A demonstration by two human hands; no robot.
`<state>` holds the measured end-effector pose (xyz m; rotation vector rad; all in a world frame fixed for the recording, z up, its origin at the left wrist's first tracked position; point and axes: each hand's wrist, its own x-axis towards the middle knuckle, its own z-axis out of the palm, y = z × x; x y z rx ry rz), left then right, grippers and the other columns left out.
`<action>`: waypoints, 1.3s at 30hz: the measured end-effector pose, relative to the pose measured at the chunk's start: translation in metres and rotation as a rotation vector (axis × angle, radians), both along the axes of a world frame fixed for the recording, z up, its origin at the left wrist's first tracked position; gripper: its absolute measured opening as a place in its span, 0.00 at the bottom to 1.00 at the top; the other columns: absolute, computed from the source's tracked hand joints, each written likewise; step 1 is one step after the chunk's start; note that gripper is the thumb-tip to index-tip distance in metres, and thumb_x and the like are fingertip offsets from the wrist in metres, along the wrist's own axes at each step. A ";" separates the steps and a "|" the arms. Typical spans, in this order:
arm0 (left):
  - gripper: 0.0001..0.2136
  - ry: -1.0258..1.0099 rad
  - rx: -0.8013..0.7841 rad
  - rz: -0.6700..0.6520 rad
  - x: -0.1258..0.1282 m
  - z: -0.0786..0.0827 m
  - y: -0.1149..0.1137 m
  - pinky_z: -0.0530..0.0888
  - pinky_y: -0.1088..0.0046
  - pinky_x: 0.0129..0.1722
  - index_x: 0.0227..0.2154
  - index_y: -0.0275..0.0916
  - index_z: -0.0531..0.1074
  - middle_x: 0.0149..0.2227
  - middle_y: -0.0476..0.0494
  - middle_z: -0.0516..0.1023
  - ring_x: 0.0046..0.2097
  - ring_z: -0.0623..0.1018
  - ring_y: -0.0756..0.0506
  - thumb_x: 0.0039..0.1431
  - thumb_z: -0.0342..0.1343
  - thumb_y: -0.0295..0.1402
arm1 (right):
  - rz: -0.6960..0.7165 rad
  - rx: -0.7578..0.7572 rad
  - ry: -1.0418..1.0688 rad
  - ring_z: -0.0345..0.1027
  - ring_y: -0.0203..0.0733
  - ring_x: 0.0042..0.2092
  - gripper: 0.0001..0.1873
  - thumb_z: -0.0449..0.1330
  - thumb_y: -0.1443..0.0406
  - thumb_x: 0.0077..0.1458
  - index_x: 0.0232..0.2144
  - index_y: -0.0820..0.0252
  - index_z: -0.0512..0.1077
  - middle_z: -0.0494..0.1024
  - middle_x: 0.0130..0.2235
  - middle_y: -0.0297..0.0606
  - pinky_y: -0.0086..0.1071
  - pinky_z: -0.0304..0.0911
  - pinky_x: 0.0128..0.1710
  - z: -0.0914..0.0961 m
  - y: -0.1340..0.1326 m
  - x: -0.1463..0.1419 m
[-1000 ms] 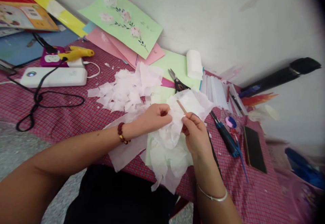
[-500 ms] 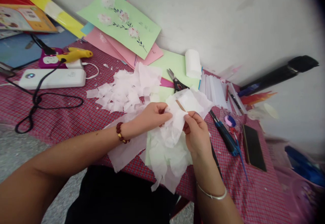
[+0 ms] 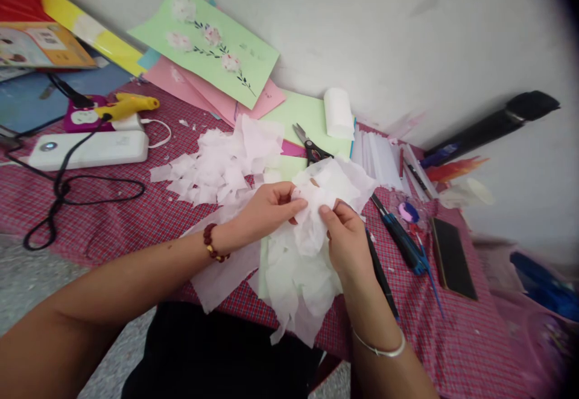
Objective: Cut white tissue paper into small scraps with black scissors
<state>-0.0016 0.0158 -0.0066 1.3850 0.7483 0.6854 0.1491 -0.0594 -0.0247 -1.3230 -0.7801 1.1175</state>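
Between my two hands is a piece of white tissue paper (image 3: 310, 235), its lower part hanging in loose folds. My left hand (image 3: 274, 206) pinches its left edge, with thumb and fingers closed. On the other side my right hand (image 3: 346, 230) grips the right edge between thumb and fingers. More torn tissue sheets (image 3: 301, 293) lie below, over a pale green sheet. A heap of torn white tissue pieces (image 3: 210, 166) spreads to the left. Just beyond my hands, a small brown strip (image 3: 314, 182) shows partly, and scissors (image 3: 312, 145) lie with blades pointing away.
At the back, a green card with paper flowers (image 3: 212, 43) rests on pink sheets. A tissue roll (image 3: 338, 113) stands near the wall. To the left are a white power bank (image 3: 90, 149) and a yellow glue gun (image 3: 129, 105); to the right, a blue-handled tool (image 3: 402, 242) and a phone (image 3: 452, 257).
My right thumb has shifted slightly left along the tissue paper, and the paper is more bunched. Less of the brown strip shows. The view has shifted slightly.
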 end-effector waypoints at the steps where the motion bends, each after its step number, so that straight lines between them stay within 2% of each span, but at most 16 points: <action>1: 0.10 -0.007 -0.015 -0.002 0.000 -0.001 0.001 0.66 0.80 0.26 0.25 0.35 0.65 0.24 0.53 0.65 0.27 0.69 0.54 0.54 0.56 0.37 | -0.009 0.003 0.020 0.73 0.42 0.35 0.09 0.64 0.59 0.53 0.36 0.54 0.76 0.80 0.36 0.35 0.34 0.68 0.34 0.000 0.000 0.000; 3: 0.10 -0.011 -0.042 -0.007 0.000 -0.003 0.001 0.66 0.80 0.26 0.26 0.35 0.65 0.24 0.53 0.66 0.27 0.69 0.54 0.54 0.56 0.37 | -0.019 0.004 0.041 0.74 0.43 0.37 0.09 0.64 0.60 0.52 0.36 0.54 0.76 0.81 0.38 0.35 0.35 0.69 0.35 0.002 0.001 0.000; 6: 0.09 -0.018 -0.082 -0.009 0.001 -0.004 0.001 0.66 0.80 0.24 0.26 0.36 0.66 0.24 0.53 0.67 0.26 0.68 0.55 0.54 0.56 0.36 | -0.036 0.000 0.039 0.73 0.42 0.33 0.07 0.64 0.59 0.52 0.33 0.54 0.74 0.80 0.34 0.34 0.34 0.69 0.32 0.004 0.001 -0.001; 10: 0.04 -0.019 -0.141 -0.068 0.000 -0.001 -0.001 0.66 0.81 0.24 0.29 0.36 0.69 0.25 0.53 0.70 0.25 0.69 0.55 0.50 0.55 0.31 | -0.049 0.034 0.010 0.67 0.38 0.27 0.05 0.64 0.61 0.51 0.28 0.54 0.72 0.76 0.28 0.31 0.32 0.64 0.27 0.007 0.000 -0.003; 14: 0.05 -0.036 -0.191 -0.128 0.001 0.005 -0.003 0.71 0.79 0.27 0.29 0.36 0.69 0.26 0.51 0.71 0.27 0.73 0.53 0.47 0.54 0.29 | -0.052 0.038 -0.091 0.60 0.35 0.24 0.10 0.64 0.61 0.51 0.23 0.54 0.67 0.71 0.25 0.28 0.29 0.58 0.24 0.008 -0.001 -0.004; 16: 0.06 -0.011 -0.170 -0.112 0.001 0.006 -0.004 0.73 0.77 0.28 0.27 0.36 0.68 0.25 0.51 0.70 0.28 0.74 0.51 0.49 0.56 0.33 | -0.041 0.041 -0.123 0.58 0.35 0.24 0.10 0.63 0.61 0.51 0.23 0.54 0.66 0.69 0.24 0.28 0.29 0.56 0.23 0.009 -0.001 -0.005; 19: 0.11 0.082 -0.076 -0.066 0.001 0.005 -0.004 0.69 0.79 0.23 0.26 0.36 0.68 0.23 0.52 0.69 0.25 0.70 0.53 0.50 0.59 0.39 | -0.029 0.067 -0.176 0.58 0.35 0.24 0.11 0.63 0.63 0.51 0.22 0.54 0.65 0.67 0.24 0.28 0.30 0.56 0.25 0.010 -0.002 -0.006; 22: 0.08 0.124 -0.016 -0.084 0.002 0.001 -0.005 0.66 0.80 0.22 0.26 0.36 0.70 0.23 0.52 0.70 0.24 0.68 0.54 0.51 0.59 0.36 | -0.034 0.087 -0.190 0.58 0.35 0.25 0.11 0.64 0.63 0.50 0.22 0.54 0.65 0.67 0.24 0.28 0.30 0.57 0.26 0.011 -0.002 -0.006; 26: 0.05 0.096 -0.061 -0.123 0.001 -0.003 -0.004 0.71 0.78 0.26 0.29 0.36 0.73 0.27 0.49 0.76 0.27 0.73 0.52 0.52 0.57 0.33 | -0.072 0.059 -0.158 0.54 0.34 0.23 0.11 0.65 0.62 0.50 0.25 0.53 0.65 0.64 0.22 0.26 0.29 0.53 0.23 0.009 -0.002 -0.004; 31: 0.07 0.058 -0.134 -0.143 -0.001 -0.005 -0.002 0.72 0.77 0.26 0.28 0.35 0.73 0.26 0.49 0.76 0.26 0.73 0.52 0.51 0.59 0.35 | -0.077 0.021 -0.163 0.48 0.33 0.20 0.12 0.65 0.60 0.50 0.26 0.52 0.63 0.58 0.20 0.23 0.28 0.46 0.20 0.005 -0.001 0.000; 35: 0.08 0.021 -0.170 -0.165 -0.002 -0.006 0.000 0.73 0.78 0.28 0.31 0.35 0.74 0.28 0.48 0.77 0.27 0.74 0.52 0.52 0.59 0.36 | -0.074 0.021 -0.158 0.49 0.33 0.20 0.12 0.64 0.60 0.51 0.25 0.52 0.63 0.60 0.20 0.23 0.29 0.47 0.20 0.005 -0.001 0.002; 39: 0.10 0.030 -0.200 -0.172 -0.005 -0.004 0.002 0.73 0.77 0.28 0.32 0.35 0.74 0.31 0.45 0.79 0.28 0.76 0.52 0.51 0.60 0.36 | -0.073 0.056 -0.090 0.54 0.33 0.21 0.09 0.64 0.62 0.51 0.27 0.53 0.65 0.64 0.21 0.24 0.29 0.52 0.21 0.006 -0.001 0.002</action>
